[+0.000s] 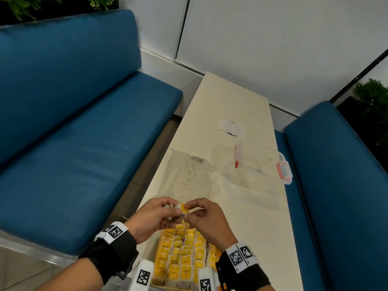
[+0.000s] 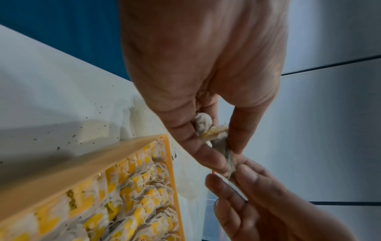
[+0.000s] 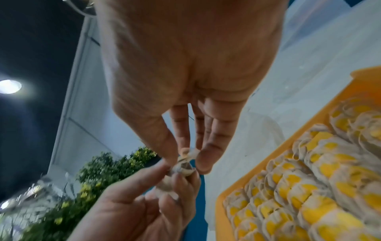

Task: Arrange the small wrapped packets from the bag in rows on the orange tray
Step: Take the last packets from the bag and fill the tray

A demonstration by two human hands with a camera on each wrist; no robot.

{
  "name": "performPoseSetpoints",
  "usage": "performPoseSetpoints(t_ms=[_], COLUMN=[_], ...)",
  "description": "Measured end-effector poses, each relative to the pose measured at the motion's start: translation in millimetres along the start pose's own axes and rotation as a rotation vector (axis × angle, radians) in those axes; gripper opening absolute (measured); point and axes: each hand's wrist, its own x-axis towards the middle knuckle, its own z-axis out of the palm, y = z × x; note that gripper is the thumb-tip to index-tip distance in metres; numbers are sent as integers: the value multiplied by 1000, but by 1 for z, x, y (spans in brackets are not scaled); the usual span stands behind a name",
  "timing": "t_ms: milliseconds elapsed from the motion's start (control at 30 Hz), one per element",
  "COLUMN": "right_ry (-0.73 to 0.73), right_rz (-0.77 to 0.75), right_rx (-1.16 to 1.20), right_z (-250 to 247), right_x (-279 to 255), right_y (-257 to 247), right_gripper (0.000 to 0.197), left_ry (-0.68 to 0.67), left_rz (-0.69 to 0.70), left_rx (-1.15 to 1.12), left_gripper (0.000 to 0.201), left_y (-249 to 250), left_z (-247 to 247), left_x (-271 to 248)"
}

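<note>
Above the far end of the orange tray (image 1: 159, 246), both hands meet over a bunch of small white-and-yellow packets (image 1: 182, 207). My left hand (image 1: 165, 208) grips the bunch (image 2: 204, 124) with fingers curled round it. My right hand (image 1: 197, 208) pinches one packet (image 3: 183, 168) of the bunch between thumb and fingertips. Rows of packets (image 3: 309, 179) fill most of the tray (image 3: 288, 135), standing packed close together. The clear plastic bag (image 1: 189, 173) lies flat on the table beyond the hands.
A clear plastic box with red latches (image 1: 258, 164) sits on the cream table (image 1: 241, 97) to the right of the bag. A white paper scrap (image 1: 231, 128) lies farther back. Blue benches (image 1: 84, 133) flank the narrow table on both sides.
</note>
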Motion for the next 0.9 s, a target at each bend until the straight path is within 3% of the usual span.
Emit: performPoseSetpoints(t_ms=[67,267,367,500,633,767,900], right_ry=[5,88,129,208,192,222,172], right_rz=[-86,-218,-249,-278,-211,-101,12], right_rx=[-129,-286,-412,-382,-267,-167,-104], right_z=[3,6,9,9,7,3,-3], right_x=[-1,5,4,2,-4,-6,-8], right_y=[3,8,10,9,4,-5,-15], right_gripper=[24,6,14,12,16,23,24], left_ry=[5,-6,-20,16,124,261,181], left_rz=[2,-3,5,2,10,234,411], left_rx=[-12,13,53,114,160,396,612], left_gripper=[20,27,28,23,12,20,18], left_y=[2,-1,-1,-3,-4,-4,-4], left_z=[1,-1,0,0,1,5,10], left_x=[0,-1,-3,-2,-3,-9,-15])
